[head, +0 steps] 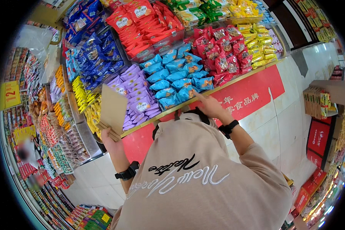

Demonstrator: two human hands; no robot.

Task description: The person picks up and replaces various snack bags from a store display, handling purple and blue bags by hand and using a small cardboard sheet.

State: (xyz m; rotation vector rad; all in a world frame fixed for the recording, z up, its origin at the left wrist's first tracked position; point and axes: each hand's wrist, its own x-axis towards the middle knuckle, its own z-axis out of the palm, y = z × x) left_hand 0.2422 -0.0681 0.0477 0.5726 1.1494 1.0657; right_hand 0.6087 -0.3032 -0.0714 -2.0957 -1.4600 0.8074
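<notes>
My left hand (112,141) grips a brown cardboard piece (114,107) by its lower end. The cardboard looks folded or layered there and stands up in front of the purple snack packets (138,99). My right hand (210,105) is at the front edge of the display, its index finger stretched out against a light-blue snack packet (187,92) in the nearest row. Nothing is visible in that hand. Several rows of these blue packets lie between the purple ones and dark-red packets (222,51).
Clear plastic bins hold red packets (143,23) and dark-blue packets (99,57). Yellow packets (260,47) fill the right end. A gold-edged counter rim (172,110) runs before me. Cardboard cartons (319,100) stand at right. People appear blurred at far left.
</notes>
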